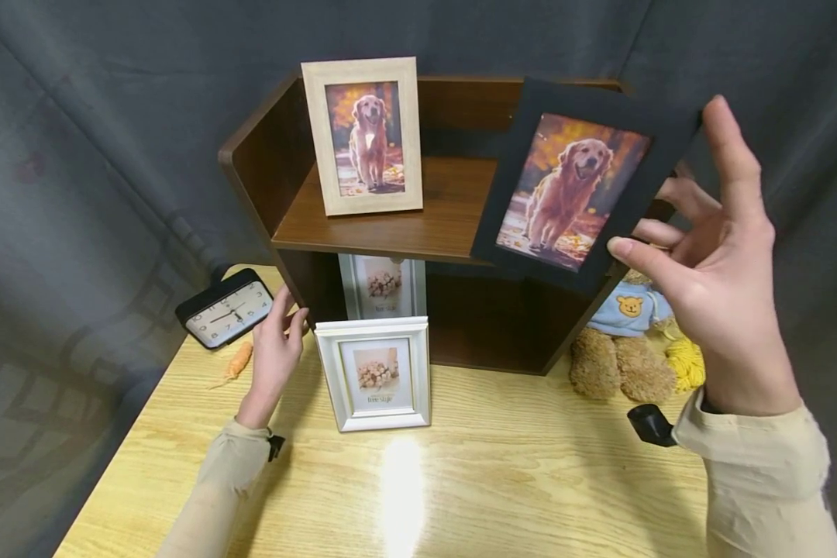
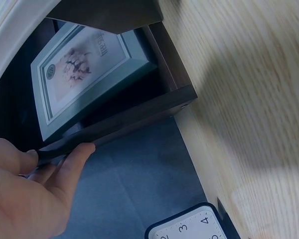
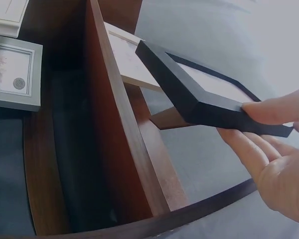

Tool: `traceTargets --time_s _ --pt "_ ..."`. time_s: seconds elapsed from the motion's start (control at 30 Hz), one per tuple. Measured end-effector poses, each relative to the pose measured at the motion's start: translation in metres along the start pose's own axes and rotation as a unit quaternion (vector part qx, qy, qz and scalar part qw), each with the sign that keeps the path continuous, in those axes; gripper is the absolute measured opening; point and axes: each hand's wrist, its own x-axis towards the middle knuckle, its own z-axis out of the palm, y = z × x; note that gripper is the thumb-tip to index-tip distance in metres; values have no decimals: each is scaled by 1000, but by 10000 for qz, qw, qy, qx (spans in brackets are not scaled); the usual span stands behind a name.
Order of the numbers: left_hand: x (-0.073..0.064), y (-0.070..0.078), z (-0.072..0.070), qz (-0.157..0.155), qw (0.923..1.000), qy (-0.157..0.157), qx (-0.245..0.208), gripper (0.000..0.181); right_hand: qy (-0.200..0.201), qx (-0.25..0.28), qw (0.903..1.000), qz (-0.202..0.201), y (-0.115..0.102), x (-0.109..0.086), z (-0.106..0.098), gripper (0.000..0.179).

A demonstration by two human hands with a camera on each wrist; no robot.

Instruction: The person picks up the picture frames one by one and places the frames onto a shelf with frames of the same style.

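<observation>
My right hand pinches the side edge of a black photo frame with a dog picture, thumb in front and fingers behind. The frame is tilted over the right part of the upper shelf of a dark brown wooden shelf unit; its propped stand shows in the right wrist view. My left hand holds the edge of the unit's left side panel, thumb on one side and fingers on the other. On the upper shelf, at left, stands a cream photo frame with a similar dog picture.
A white photo frame stands before the unit, and a grey-green one inside its lower compartment. Left lie a black clock and a toy carrot. At right sit a teddy bear and yellow yarn.
</observation>
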Motion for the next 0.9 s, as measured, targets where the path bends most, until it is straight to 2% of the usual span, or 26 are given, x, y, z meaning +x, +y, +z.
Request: traceTargets --time_s 0.2,0.4,0.5,0.7,0.9 --pt "0 -1 0 30 10000 19 -7 53 111 171 9996 219 1 8 7 100" --pt "0 -2 1 70 10000 19 -53 52 108 -108 9991 398 0 15 14 96" --pt "0 -3 2 97 9999 38 -63 52 71 -266 9990 354 2 19 18 96" --pt "0 -3 1 93 9999 53 -34 52 55 -237 9996 173 6 27 24 94" --pt "1 -2 2 108 9999 44 -4 53 240 -373 9984 337 8 35 29 94"
